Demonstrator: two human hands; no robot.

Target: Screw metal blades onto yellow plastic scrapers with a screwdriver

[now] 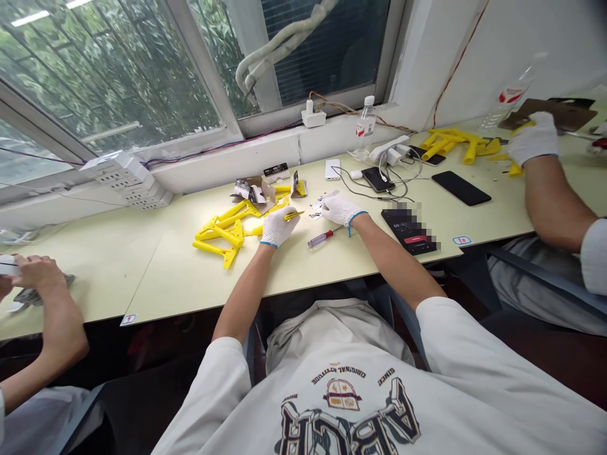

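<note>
My left hand [277,227], in a white knit glove, is closed around a small yellow plastic piece [294,215] that sticks out to the right. My right hand [340,209], gloved too, reaches over some small dark hardware pieces [315,215] on the table. Its fingers are bent together at the tips; whatever they pinch is too small to make out. Just below lies a screwdriver [318,239] with a clear and red handle, its shaft pointing towards my right wrist. Left of my left hand rests a yellow plastic frame [220,232] of joined tubes.
Behind my hands are opened small cardboard boxes [256,191]. To the right lie a lit phone [403,229], a black phone [461,188], a white power bank [332,169] and cables. A bottle [365,126] stands near the wall. Co-workers' hands [535,140] work on both sides.
</note>
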